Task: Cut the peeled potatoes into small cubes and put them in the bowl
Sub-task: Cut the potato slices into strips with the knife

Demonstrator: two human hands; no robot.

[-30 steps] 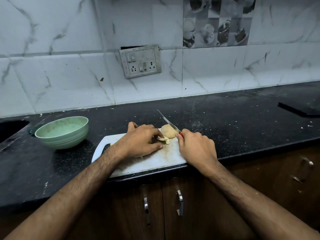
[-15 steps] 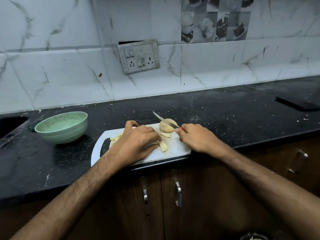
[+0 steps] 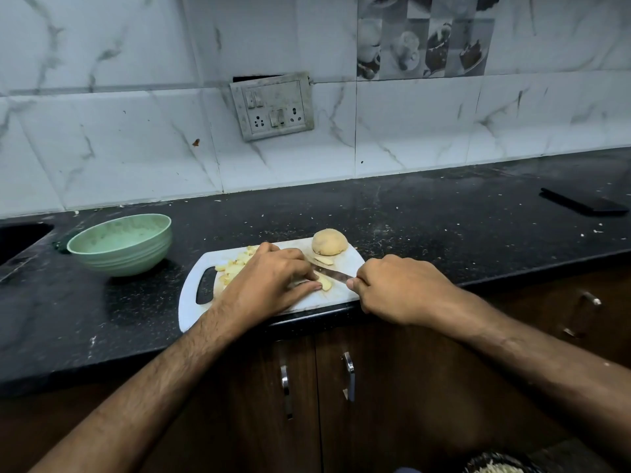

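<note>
A white cutting board point(image 3: 338, 288) lies at the counter's front edge. On its far right corner sits a peeled potato piece point(image 3: 329, 241), with a thin slice point(image 3: 323, 260) in front of it. My left hand point(image 3: 269, 285) holds down a potato slice point(image 3: 325, 283) with curled fingers. My right hand point(image 3: 399, 288) grips the knife point(image 3: 333, 273) by its handle; the blade lies low across that slice. Several cut pieces point(image 3: 235, 266) are heaped on the board beyond my left hand. A pale green bowl point(image 3: 121, 243) stands left of the board.
A sink edge point(image 3: 20, 237) opens at the far left of the black counter point(image 3: 444, 220). A flat black object point(image 3: 584, 203) lies at the far right. A switch and socket plate point(image 3: 273, 105) hangs on the tiled wall. Cabinet doors with metal handles point(image 3: 348, 373) are below.
The knife blade has come down from beside the potato piece to the slice under my left fingers. My right hand moved toward the front edge. My view has shifted.
</note>
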